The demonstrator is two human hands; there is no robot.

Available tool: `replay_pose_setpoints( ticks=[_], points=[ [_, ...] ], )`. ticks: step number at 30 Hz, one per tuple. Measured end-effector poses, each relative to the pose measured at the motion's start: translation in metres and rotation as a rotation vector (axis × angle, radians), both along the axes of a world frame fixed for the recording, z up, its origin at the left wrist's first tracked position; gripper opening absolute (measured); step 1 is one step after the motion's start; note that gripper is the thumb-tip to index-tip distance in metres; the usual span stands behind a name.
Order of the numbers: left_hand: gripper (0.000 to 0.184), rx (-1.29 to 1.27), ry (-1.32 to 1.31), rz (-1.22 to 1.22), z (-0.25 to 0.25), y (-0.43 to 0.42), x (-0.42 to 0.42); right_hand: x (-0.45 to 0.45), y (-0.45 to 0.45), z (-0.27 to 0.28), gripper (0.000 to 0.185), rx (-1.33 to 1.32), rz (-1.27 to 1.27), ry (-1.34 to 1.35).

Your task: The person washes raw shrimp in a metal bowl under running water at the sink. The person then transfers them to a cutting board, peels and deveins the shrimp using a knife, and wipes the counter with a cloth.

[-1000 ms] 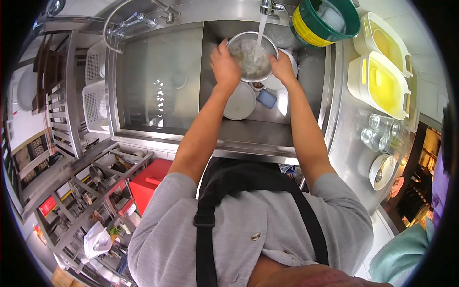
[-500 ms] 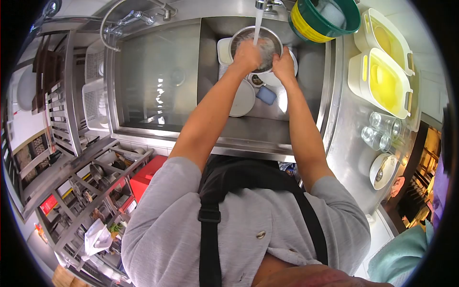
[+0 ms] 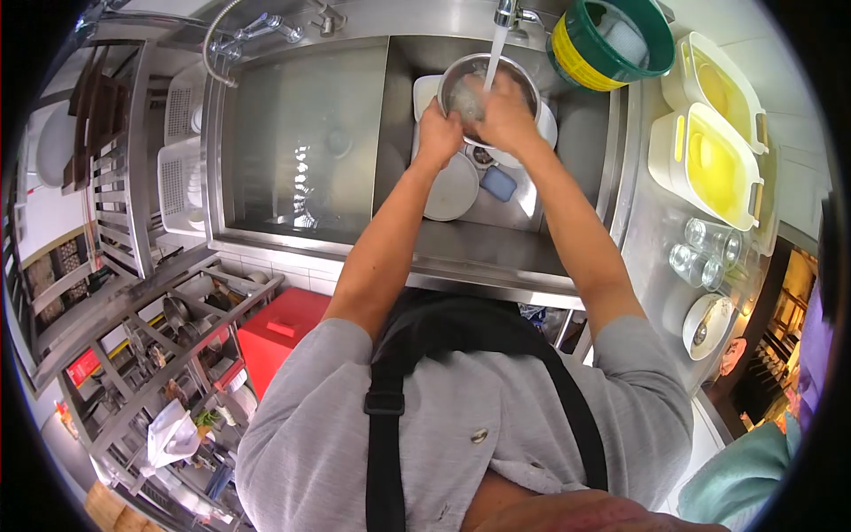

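A round metal bowl [image 3: 526,80] is held tilted under the running tap [image 3: 506,13], above the right-hand sink basin. My left hand [image 3: 441,135] grips the bowl's near left rim with closed fingers. Inside the bowl is my right hand [image 3: 509,115], its fingers smeared by motion and splashing water. Below the bowl, a white round plate [image 3: 453,189] and a blue sponge [image 3: 499,183] lie on the basin floor. White dishes are partly hidden behind the bowl and my hands.
Left of the basin is a water-filled sink [image 3: 297,133]. A green tub [image 3: 651,40] stands by the back right corner. Along the right counter are yellow-filled white containers [image 3: 709,168], several glasses [image 3: 700,262] and a white bowl [image 3: 706,326]. A red box [image 3: 282,328] sits at lower left.
My hands have swapped roles: the left has moved from inside the bowl to its left rim, and the right has left the right rim and gone into the bowl. The view has shifted slightly.
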State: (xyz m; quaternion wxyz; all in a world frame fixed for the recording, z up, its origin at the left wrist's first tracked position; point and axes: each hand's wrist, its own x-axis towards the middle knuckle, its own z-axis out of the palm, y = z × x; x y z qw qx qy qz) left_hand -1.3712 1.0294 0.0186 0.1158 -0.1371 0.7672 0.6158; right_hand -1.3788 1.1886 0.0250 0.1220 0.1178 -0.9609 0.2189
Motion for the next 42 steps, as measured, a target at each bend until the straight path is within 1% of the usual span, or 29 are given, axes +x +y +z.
replay_pose_setpoints(
  ticks=[1,2,3,6,9,11,14,17,20,23,24,26,28,29,30,33,35,36,37,40,41,42],
  points=[
    [0.035,0.023,0.022,0.011,-0.001,0.001,0.0,-0.007,-0.006,-0.011,0.05,0.027,0.03,-0.084],
    [0.034,0.047,0.044,0.024,-0.004,0.001,0.001,-0.015,-0.007,-0.021,0.048,0.019,0.03,-0.225],
    [0.034,0.07,0.063,0.038,-0.006,0.001,0.001,-0.022,-0.009,-0.018,0.046,0.01,0.031,-0.368],
    [0.034,0.023,0.033,0.038,-0.013,-0.003,0.0,-0.037,-0.011,-0.01,0.043,0.025,-0.017,-0.542],
    [0.035,-0.001,0.02,0.076,-0.015,-0.001,0.001,-0.049,0.005,-0.009,0.041,-0.496,-0.167,-0.413],
    [0.035,-0.019,0.061,0.08,-0.019,-0.003,0.0,-0.072,0.025,-0.01,0.048,-0.534,-0.431,-0.018],
    [0.036,-0.025,0.063,0.074,-0.018,-0.006,0.002,-0.096,0.032,-0.012,0.055,-0.672,-0.661,0.141],
    [0.034,-0.02,0.028,0.063,-0.014,-0.009,0.002,-0.106,0.026,-0.001,0.059,-1.016,-0.604,0.175],
    [0.033,-0.009,0.022,0.048,-0.013,-0.015,0.004,-0.133,0.038,0.006,0.051,-1.133,-0.443,0.234],
    [0.033,-0.061,0.057,0.032,-0.026,-0.021,0.019,-0.152,0.062,0.001,0.045,-0.992,-0.336,0.073],
    [0.033,-0.089,0.09,0.025,-0.033,-0.023,0.015,-0.14,0.063,0.004,0.045,-0.816,-0.253,0.121],
    [0.028,-0.052,0.158,0.039,-0.055,-0.028,0.017,-0.085,0.049,0.011,0.046,-0.459,-0.075,0.2],
    [0.026,-0.006,0.126,0.055,-0.045,-0.03,0.023,-0.036,0.022,0.019,0.046,-0.381,0.144,-0.099],
    [0.025,0.022,0.061,0.062,-0.014,-0.027,0.029,-0.018,0.007,0.015,0.043,-0.27,0.157,-0.109],
    [0.025,0.05,-0.004,0.067,0.004,-0.025,0.034,-0.004,-0.005,0.011,0.041,-0.16,0.166,-0.118],
    [0.03,-0.006,0.085,0.066,-0.015,-0.032,0.037,0.022,-0.028,0.002,0.044,0.04,0.185,-0.287],
    [0.029,-0.118,0.205,0.014,-0.027,-0.041,0.03,0.023,-0.029,0.003,0.049,0.108,0.269,-0.386],
    [0.029,-0.177,0.246,-0.015,-0.035,-0.049,0.043,0.031,-0.031,0.006,0.052,0.135,0.317,-0.454],
    [0.029,-0.075,0.117,0.021,0.013,-0.042,0.054,0.041,-0.032,0.026,0.056,0.219,0.284,-0.367],
    [0.029,-0.018,0.119,0.032,0.01,-0.048,0.065,0.05,-0.035,0.034,0.057,0.164,0.186,-0.382],
    [0.027,0.007,0.078,0.045,0.013,-0.049,0.068,0.053,-0.038,0.031,0.06,0.183,0.189,-0.388],
    [0.026,-0.045,0.116,0.044,0.011,-0.051,0.067,0.056,-0.042,0.027,0.061,0.152,0.183,-0.388]
  ],
)
